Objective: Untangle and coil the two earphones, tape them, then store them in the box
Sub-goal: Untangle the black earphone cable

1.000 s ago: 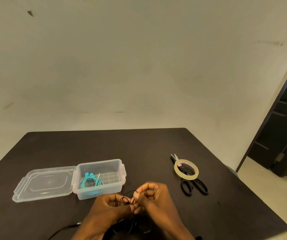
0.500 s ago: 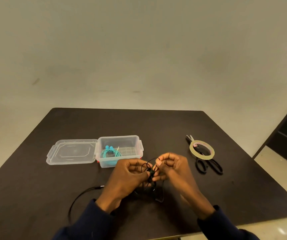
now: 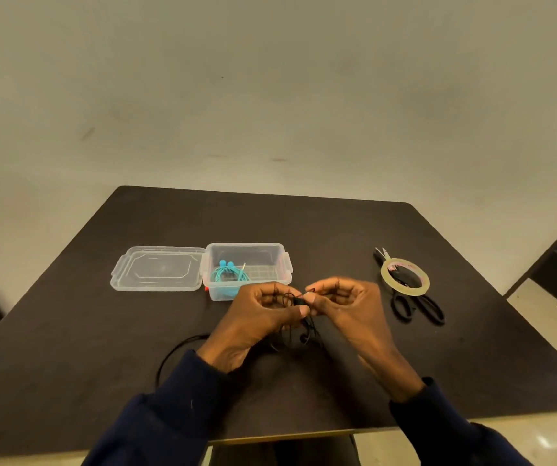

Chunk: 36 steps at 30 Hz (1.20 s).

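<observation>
**Black earphone mid-untangle near the front edge; the knot may tighten**

Both hands work close together over the middle of the table, toward its front edge. The left hand has its fingers curled round a bunch of the black earphone, thumb pressed on top. The right hand pinches a small black part of the same cable between thumb and fingertips. Loose loops and an earbud hang below the hands, and one long strand trails along the table toward the left front corner.

The teal earphone lies coiled inside the open box, whose lid is folded out flat toward the left edge. The tape roll rests on the scissors near the right edge.

The likely step is freeing the black cable before coiling. Pulling the hands apart while the hanging loops cross could cinch the snarl tighter. The thin dark cable barely shows against the dark table, so a crossing may go unnoticed. The trailing strand could drag, or slip over the front edge.
</observation>
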Motion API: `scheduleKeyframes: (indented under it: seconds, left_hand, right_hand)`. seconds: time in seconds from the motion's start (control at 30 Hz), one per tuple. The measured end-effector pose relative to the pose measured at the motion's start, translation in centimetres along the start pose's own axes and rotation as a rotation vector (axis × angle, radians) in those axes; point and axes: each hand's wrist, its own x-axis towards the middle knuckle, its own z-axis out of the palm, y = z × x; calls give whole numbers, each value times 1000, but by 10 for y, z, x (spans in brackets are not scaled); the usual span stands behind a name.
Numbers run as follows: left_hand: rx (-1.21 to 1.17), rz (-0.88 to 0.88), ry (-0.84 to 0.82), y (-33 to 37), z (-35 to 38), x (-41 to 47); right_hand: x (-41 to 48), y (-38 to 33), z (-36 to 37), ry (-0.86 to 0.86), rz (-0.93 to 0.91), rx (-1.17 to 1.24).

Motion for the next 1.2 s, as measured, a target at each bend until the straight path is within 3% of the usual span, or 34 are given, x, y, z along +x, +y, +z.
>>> scheduleKeyframes:
  seconds: [0.17,0.53,0.77,0.87,1.2]
  left_hand:
    - [141,60,38,-4,1,3]
    - [87,68,23,-2,-8,0]
    - [145,3,-121,3,-13,0]
    - [185,63,-90,1,-13,2]
    - [-124,97,34,-4,-4,1]
  right_hand:
    - [-3,0,7,36,-39,-3]
    - [4,3,3,62,48,152]
    - [10,7,-8,50,-194,-216]
    - [10,8,-11,45,-269,-376]
    - [-5,11,-6,-32,-137,-251]
